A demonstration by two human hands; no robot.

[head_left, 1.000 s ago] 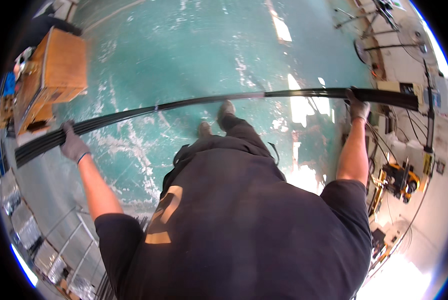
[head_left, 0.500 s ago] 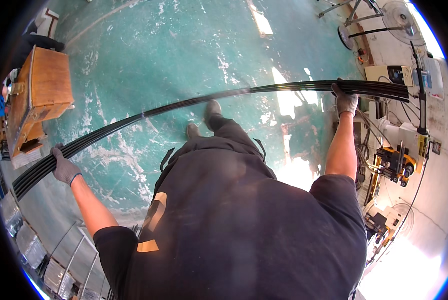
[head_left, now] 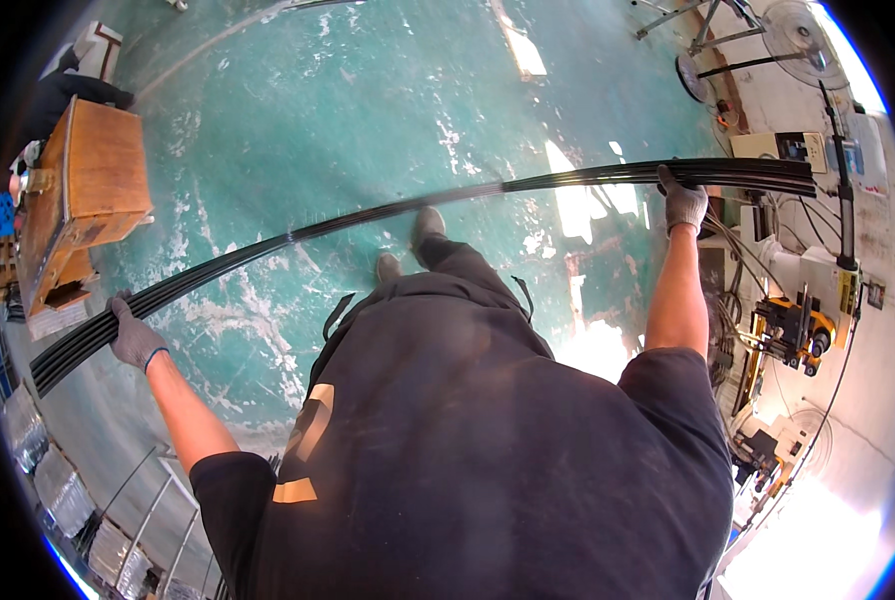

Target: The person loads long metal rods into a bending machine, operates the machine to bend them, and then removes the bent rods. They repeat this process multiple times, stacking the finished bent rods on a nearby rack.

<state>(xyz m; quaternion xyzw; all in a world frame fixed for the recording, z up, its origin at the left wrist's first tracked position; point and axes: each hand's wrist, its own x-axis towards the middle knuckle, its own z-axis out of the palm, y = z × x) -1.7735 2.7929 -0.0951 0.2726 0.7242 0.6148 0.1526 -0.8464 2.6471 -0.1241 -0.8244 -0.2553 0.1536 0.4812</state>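
Observation:
A long bundle of thin black rods or tubes [head_left: 398, 207] spans the view in front of me, appearing bowed in the wide picture. Near its left end, my left hand [head_left: 136, 334], in a grey glove, is wrapped round it. My right hand [head_left: 682, 200], gloved alike, grips the bundle close to its right end, where the separate strands fan out slightly. Whether the strands are solid or hollow cannot be made out. Both arms are stretched wide apart, and the middle of the bundle passes above my shoes [head_left: 428, 222].
A brown wooden cabinet [head_left: 108, 160] stands at the left, with a person's dark sleeve [head_left: 73, 95] behind it. Along the right wall are yellow-black machine parts [head_left: 796, 330], cables and a standing fan [head_left: 803, 40]. Metal rails [head_left: 148, 525] and plastic-wrapped packs [head_left: 63, 485] lie lower left.
Both hands still hold the bundle, which has shifted very slightly. A dark, thin object has come into sight at the top edge of the floor.

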